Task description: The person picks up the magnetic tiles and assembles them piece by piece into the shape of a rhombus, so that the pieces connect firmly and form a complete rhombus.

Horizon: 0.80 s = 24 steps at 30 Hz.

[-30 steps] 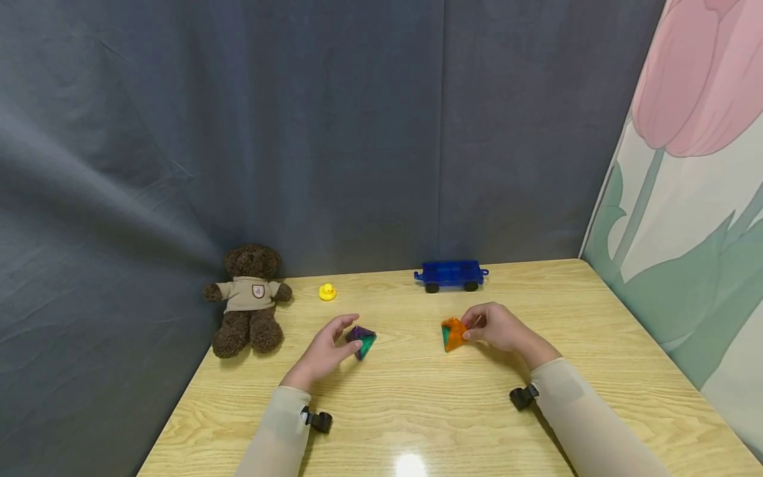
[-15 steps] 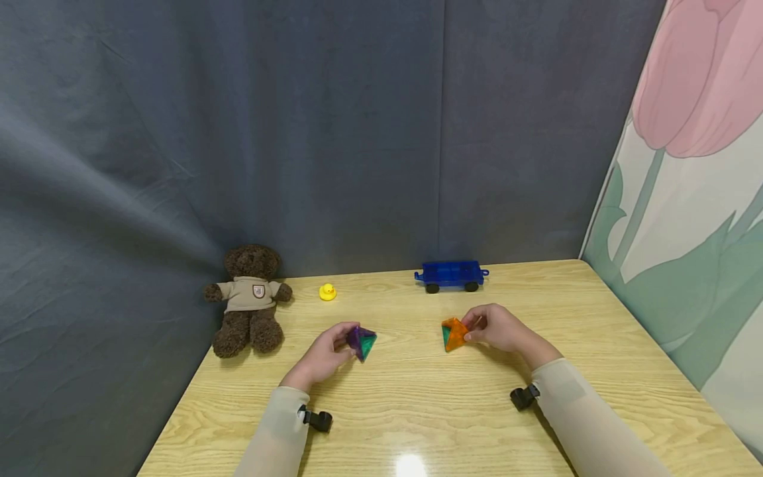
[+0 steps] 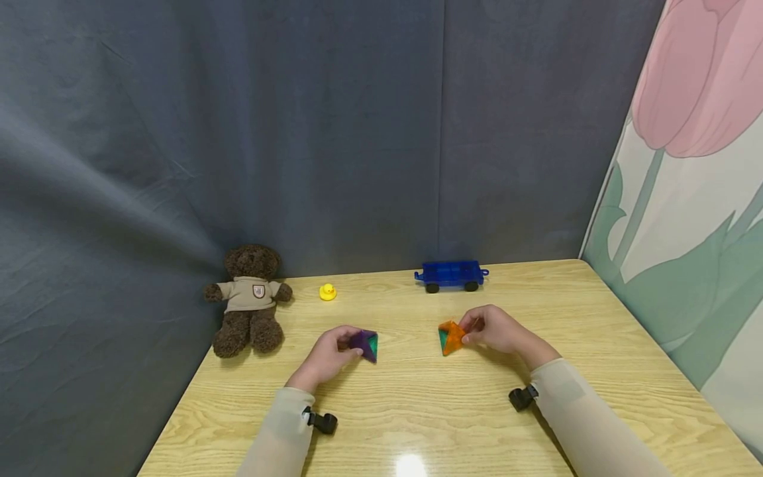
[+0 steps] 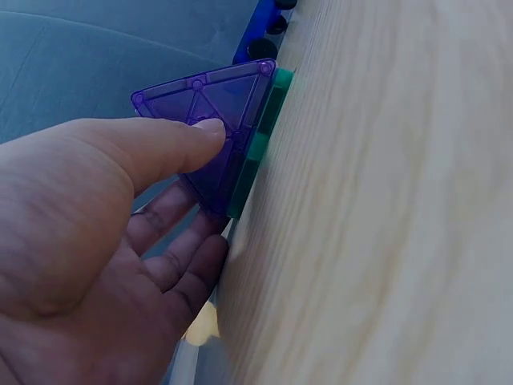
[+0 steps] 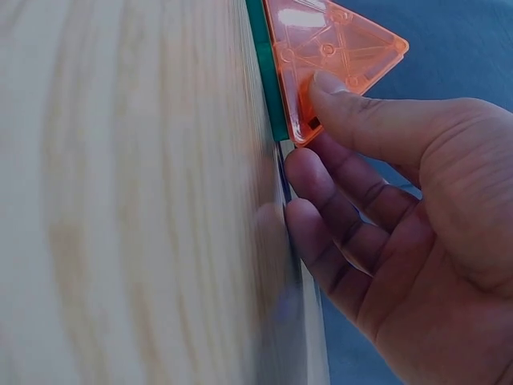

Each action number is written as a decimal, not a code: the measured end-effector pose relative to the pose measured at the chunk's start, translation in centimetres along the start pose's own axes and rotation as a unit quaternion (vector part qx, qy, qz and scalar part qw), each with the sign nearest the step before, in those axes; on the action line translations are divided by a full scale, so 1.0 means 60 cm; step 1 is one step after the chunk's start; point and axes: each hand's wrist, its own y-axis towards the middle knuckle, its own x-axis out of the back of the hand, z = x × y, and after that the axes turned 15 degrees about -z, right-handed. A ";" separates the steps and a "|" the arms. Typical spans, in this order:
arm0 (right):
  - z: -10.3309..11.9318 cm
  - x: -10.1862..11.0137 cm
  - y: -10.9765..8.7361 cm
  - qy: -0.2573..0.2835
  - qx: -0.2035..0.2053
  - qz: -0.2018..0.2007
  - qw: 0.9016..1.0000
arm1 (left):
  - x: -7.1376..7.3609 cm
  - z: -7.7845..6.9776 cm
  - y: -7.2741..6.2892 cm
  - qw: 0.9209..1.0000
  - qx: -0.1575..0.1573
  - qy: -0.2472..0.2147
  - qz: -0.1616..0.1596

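Observation:
My left hand (image 3: pixel 325 358) pinches a clear purple triangular magnetic tile (image 4: pixel 232 92) between thumb and fingers. Along the purple tile's edge, a green magnetic tile (image 4: pixel 260 144) lies against the wooden table. On the other side, my right hand (image 3: pixel 499 329) holds an orange triangular magnetic tile (image 5: pixel 357 40), thumb on its face. Another green tile (image 5: pixel 268 72) runs along the orange one's lower edge, at the table surface. The fingertips behind each tile are partly hidden. In the head view the two pieces stand apart, purple left and orange right.
At the table's back stands a blue toy wagon (image 3: pixel 452 274) with black wheels. A yellow rubber duck (image 3: pixel 328 292) sits further left. A brown teddy bear (image 3: pixel 250 298) in a beige shirt rests at the left edge. Dark curtain (image 3: pixel 357 132) hangs behind the table (image 3: pixel 411 404).
My left hand has closed its thumb and fingers on the purple tile and shifted it slightly right, turning the piece. My right hand, still gripping the orange tile, has moved it a little left and nearer.

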 end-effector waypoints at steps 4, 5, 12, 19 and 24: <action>0.004 -0.005 -0.001 -0.002 0.000 0.008 1.000 | -0.007 -0.006 -0.002 1.000 -0.005 0.000 -0.002; 0.005 -0.006 -0.001 -0.004 0.000 0.009 1.000 | -0.008 -0.007 -0.002 1.000 -0.005 0.000 -0.002; 0.011 -0.015 -0.002 -0.011 0.001 0.017 1.000 | -0.024 -0.012 -0.002 1.000 -0.016 0.000 0.006; 0.021 -0.022 -0.005 -0.003 -0.003 0.026 1.000 | -0.038 -0.021 -0.004 1.000 -0.017 0.007 0.013; 0.027 -0.031 -0.007 0.003 0.002 0.038 0.999 | -0.047 -0.029 -0.006 1.000 -0.029 0.006 0.011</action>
